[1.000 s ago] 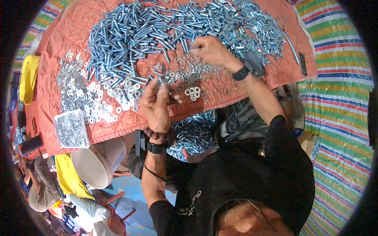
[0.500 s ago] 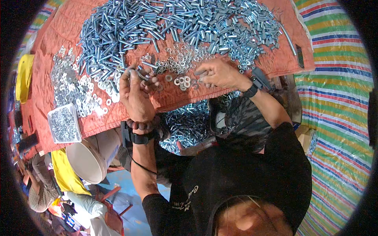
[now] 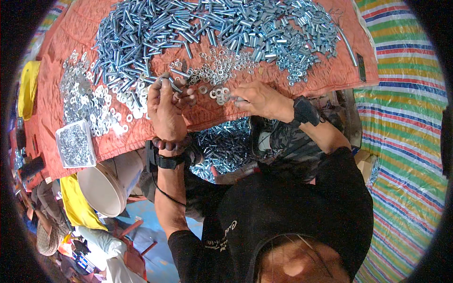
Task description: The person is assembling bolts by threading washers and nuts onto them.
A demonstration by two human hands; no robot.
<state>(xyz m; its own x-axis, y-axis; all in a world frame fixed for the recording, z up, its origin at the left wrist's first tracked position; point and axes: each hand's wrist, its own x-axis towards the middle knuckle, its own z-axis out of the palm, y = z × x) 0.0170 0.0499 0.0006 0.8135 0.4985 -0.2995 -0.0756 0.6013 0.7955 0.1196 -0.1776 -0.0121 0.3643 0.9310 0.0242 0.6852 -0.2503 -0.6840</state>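
My left hand (image 3: pixel 167 104) is closed, its thumb and fingers round a short metal bolt (image 3: pixel 174 85) that slants out between them. Just right of it a small group of flat washers (image 3: pixel 220 94) lies on the reddish cloth (image 3: pixel 207 112). My right hand (image 3: pixel 262 100) is beside that group, fingers bent together at its right edge; their tips are partly hidden, and what they pinch is too small to make out. Behind both hands spread small ring washers (image 3: pixel 222 66). Farther back lies a wide heap of metal bolts and sleeves (image 3: pixel 188 23), with nuts (image 3: pixel 297 70) at its right end.
Flat washers (image 3: pixel 89 101) are scattered at the left, above a white tub (image 3: pixel 75 146) of small metal parts. A white bucket (image 3: pixel 101 188) stands below the table edge. Under the table is another pile of metal pieces (image 3: pixel 224 146). Striped sheeting (image 3: pixel 406 94) lies at the right.
My right hand has moved left and slightly nearer, to the edge of the flat washers. My left hand stays almost in place, still round the bolt.
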